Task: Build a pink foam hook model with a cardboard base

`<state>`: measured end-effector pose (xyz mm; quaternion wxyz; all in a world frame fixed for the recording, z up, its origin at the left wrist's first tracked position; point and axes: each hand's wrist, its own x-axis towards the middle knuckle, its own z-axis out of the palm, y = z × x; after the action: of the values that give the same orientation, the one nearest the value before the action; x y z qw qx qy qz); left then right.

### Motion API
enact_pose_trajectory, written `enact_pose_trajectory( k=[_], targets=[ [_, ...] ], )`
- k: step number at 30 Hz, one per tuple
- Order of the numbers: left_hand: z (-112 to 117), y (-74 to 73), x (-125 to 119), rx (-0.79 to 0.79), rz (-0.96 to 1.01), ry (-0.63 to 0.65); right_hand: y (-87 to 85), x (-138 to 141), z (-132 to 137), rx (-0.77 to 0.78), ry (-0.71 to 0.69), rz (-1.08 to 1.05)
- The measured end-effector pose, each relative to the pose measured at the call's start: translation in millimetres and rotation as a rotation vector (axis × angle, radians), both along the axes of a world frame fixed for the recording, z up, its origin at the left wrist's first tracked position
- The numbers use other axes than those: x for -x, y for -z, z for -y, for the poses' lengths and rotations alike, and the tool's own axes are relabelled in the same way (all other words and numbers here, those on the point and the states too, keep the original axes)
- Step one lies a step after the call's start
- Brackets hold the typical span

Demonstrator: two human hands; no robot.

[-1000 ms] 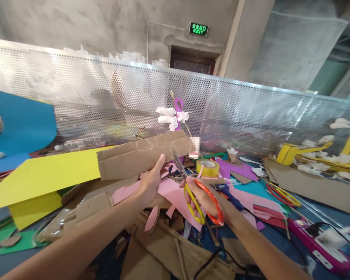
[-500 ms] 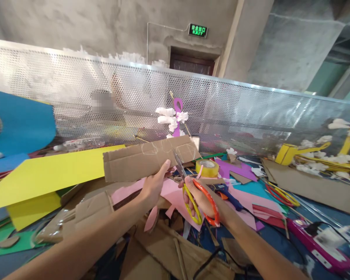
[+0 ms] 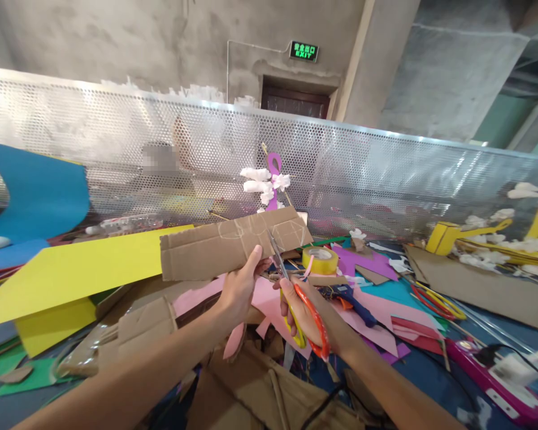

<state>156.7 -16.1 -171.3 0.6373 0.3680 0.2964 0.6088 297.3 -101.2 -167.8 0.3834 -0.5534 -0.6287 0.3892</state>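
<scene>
My left hand (image 3: 242, 283) grips the lower edge of a long brown cardboard strip (image 3: 201, 248), its thumb lying on the front face. Pale outlines are drawn on the strip toward its right end. In my right hand (image 3: 302, 304) is a pair of scissors (image 3: 312, 316) with one orange and one yellow handle. Their blades point up and to the left, across the strip's lower edge just right of my left thumb. The handles sit close together. Pink paper sheets (image 3: 269, 298) and cardboard scraps lie beneath both hands.
Yellow tape (image 3: 320, 261) and a blue glue gun (image 3: 354, 303) lie to the right. A magenta power strip (image 3: 497, 382) with cables is at lower right. Yellow card (image 3: 94, 269) spreads at left. A perforated metal screen (image 3: 363, 173) stands behind, with a purple-and-white craft piece (image 3: 274, 179) before it.
The scissor handles have closed together in my right hand, and the blades have narrowed on the cardboard. My left hand keeps its hold on the strip.
</scene>
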Motion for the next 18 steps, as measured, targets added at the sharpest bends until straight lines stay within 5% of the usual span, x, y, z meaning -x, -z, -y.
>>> enact_pose_trajectory(
  k=[18],
  targets=[
    [-13.8, 8.9, 3.8, -0.087, -0.102, 0.018, 12.1, -2.8, -1.9, -0.049, 0.038, 0.037]
  ],
)
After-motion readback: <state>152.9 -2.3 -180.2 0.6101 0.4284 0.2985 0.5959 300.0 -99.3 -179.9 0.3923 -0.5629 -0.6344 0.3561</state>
